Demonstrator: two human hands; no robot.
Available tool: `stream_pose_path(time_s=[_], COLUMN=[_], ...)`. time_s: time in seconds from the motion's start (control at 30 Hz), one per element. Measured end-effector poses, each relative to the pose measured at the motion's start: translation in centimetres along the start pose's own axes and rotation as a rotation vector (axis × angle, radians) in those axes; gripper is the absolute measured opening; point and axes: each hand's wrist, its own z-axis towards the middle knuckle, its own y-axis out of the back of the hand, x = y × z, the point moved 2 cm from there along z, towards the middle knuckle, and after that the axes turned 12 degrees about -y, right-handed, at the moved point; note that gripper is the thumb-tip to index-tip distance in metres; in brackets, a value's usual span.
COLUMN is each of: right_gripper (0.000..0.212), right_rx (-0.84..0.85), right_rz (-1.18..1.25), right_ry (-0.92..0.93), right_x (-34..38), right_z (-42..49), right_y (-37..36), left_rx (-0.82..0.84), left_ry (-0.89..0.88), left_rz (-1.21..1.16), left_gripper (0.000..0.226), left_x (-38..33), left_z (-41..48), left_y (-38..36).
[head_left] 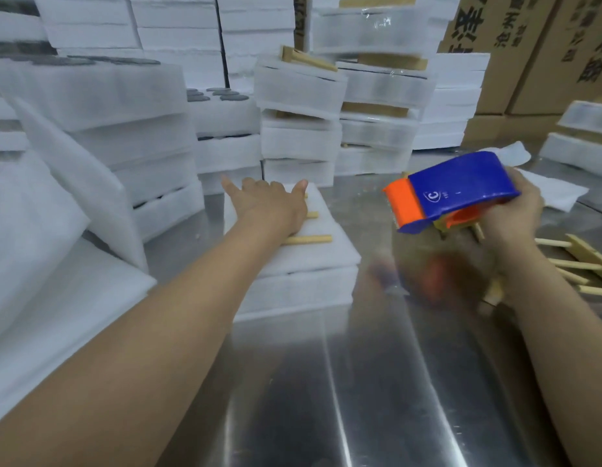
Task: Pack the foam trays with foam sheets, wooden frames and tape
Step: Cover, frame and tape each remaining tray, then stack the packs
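- Steel table (360, 382): shiny metal, bare across the near half. Everything noted below sits on it.
- Packed stacks (299, 129): white foam bundles piled along the far side, some with wood showing between layers. Cartons (528, 62) at far right.
- Loose foam sheets (40, 264): thick white pile at near left, with one sheet leaning upright behind it.
- Foam tray stack (303, 288): the work piece, centre of the table, capped by a foam sheet (336, 251). Judged very light, soft and easily dented. It would likely skate on the steel if pushed sideways. Best held by pressing flat from above, not by pinching an edge.
- Spare frames (585, 261): wood bars with dowels, lying at the right edge.
- Tape dispenser (457, 187): blue body, orange nose, held in the air right of the stack and apart from the foam, nose pointing left toward it. Rigid plastic. Too blurred to tell whether a tape end is drawn out.
- Left hand (272, 207): flat, fingers spread, pressing down on top of the stack and gripping nothing.
- Right hand (515, 214): wrapped round the dispenser's rear, well apart from the left hand.
- Wooden frame (311, 239): lies on the foam sheet under the left palm, with three dowel ends poking out to the right. Stiff, thin and light, and probably free to shift until taped.
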Motion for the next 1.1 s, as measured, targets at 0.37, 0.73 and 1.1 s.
stream_pose_path(time_s=[0.37, 0.73, 1.1], right_gripper=[0.032, 0.032, 0.062], right_rx=[-0.024, -0.033, -0.255], right_rz=[-0.262, -0.381, -0.717], right_ry=[0.07, 0.114, 0.369], right_x=[0.3, 0.8, 2.2], right_z=[0.7, -0.1, -2.2], right_y=[-0.1, -0.6, -2.0], left_rx=[-0.326, -0.235, -0.341], left_ry=[-0.47, -0.539, -0.588], left_rz=[-0.188, -0.384, -0.567], left_gripper=[0.035, 0.021, 0.007], left_x=[-8.2, -7.7, -7.2], left_z=[0.8, 1.5, 1.1], left_y=[1.5, -0.2, 0.3])
